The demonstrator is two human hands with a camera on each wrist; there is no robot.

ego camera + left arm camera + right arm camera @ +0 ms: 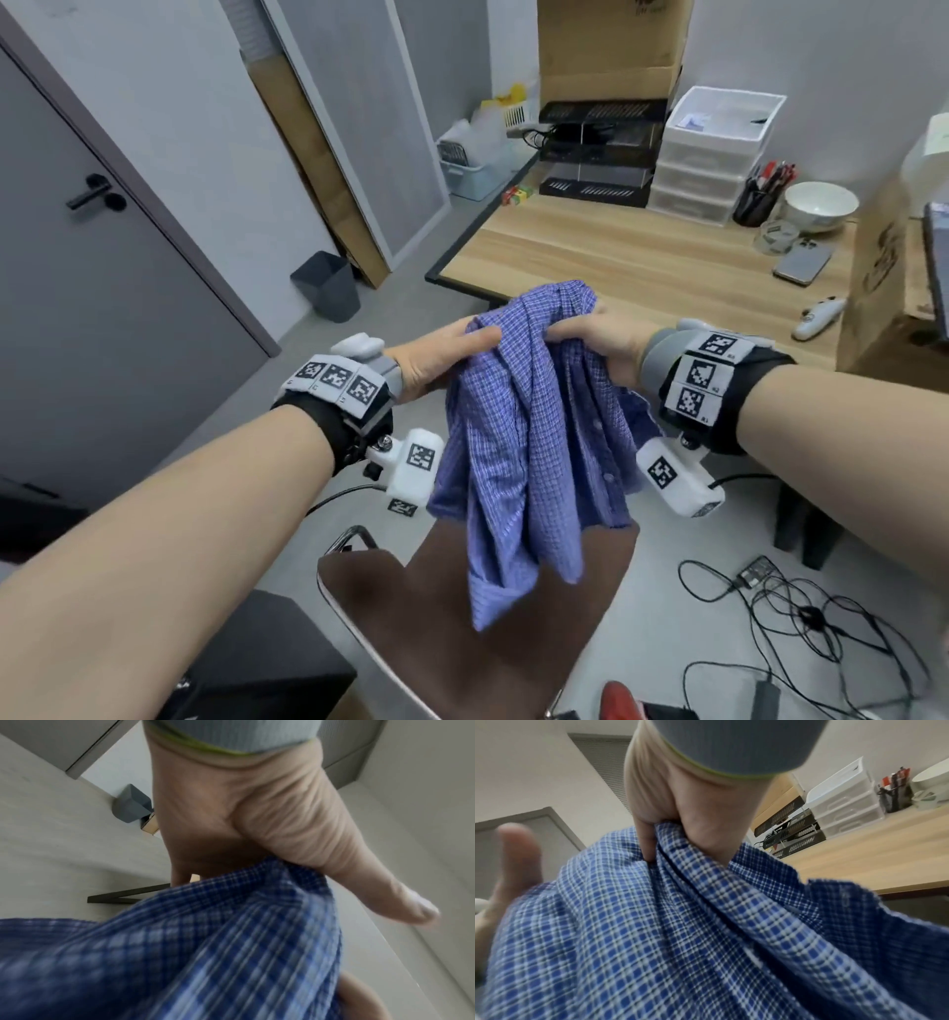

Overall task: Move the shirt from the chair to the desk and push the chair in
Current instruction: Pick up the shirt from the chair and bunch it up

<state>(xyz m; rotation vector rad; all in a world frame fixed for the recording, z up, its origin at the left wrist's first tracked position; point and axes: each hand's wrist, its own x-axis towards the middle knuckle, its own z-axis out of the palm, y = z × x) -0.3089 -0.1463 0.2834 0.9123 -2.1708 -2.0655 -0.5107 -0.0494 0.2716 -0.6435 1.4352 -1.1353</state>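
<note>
Left hand (436,354) and right hand (595,342), both gripping bunched blue checked shirt (534,437) above brown chair (462,616), seemingly clear of it; next: lay on wooden desk (616,257) beyond.

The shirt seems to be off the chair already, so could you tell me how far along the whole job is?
Done: the blue checked shirt is lifted clear of the brown chair. In hand: the left hand and right hand both grip its bunched top, holding it in the air short of the desk. Left: lay it on the bare wood, then push in the chair, which stands away from the desk.
</note>
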